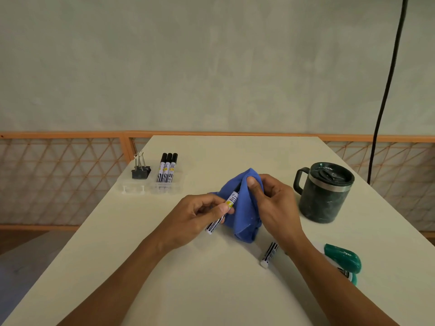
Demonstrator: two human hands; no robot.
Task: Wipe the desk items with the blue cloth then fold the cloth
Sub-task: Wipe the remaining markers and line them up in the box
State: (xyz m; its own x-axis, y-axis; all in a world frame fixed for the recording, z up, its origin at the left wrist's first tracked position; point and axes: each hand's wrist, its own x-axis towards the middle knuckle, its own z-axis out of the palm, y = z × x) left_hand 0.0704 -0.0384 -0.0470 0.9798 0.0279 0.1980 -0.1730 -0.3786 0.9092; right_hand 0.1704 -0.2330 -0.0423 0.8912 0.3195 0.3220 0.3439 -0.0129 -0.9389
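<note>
Left hand (197, 215): fingers and thumb curled round a marker, pinching its white barrel near the middle, left of the cloth.
Held marker (231, 200): tilted, near end pointing down towards the table; its far end is tucked into the cloth, so the cap is mostly hidden.
Right hand (275, 203): clamped on the blue cloth, thumb pressing the bunched top fold against the fingers.
Blue cloth (244, 215): at the middle of the table, gathered into a peak round the marker's far end; its lower part rests crumpled on the tabletop between the two hands.
Second marker (269, 255): lies on the table near the right forearm, white end towards the near edge; the arm hides its far end.
Three markers (167, 169): side by side, black caps pointing far, in a clear tray (131, 188) at the far left.
Binder clips (140, 171): black, silver handles upright, just left of the three markers in the same tray.
Mug (326, 192): dark green, lidded, handle to the left, standing on the right, apart from the right hand.
Green object (343, 260): at the near right, partly behind the right forearm; I cannot tell what it is.
Table (200, 290): pale, plain top.
</note>
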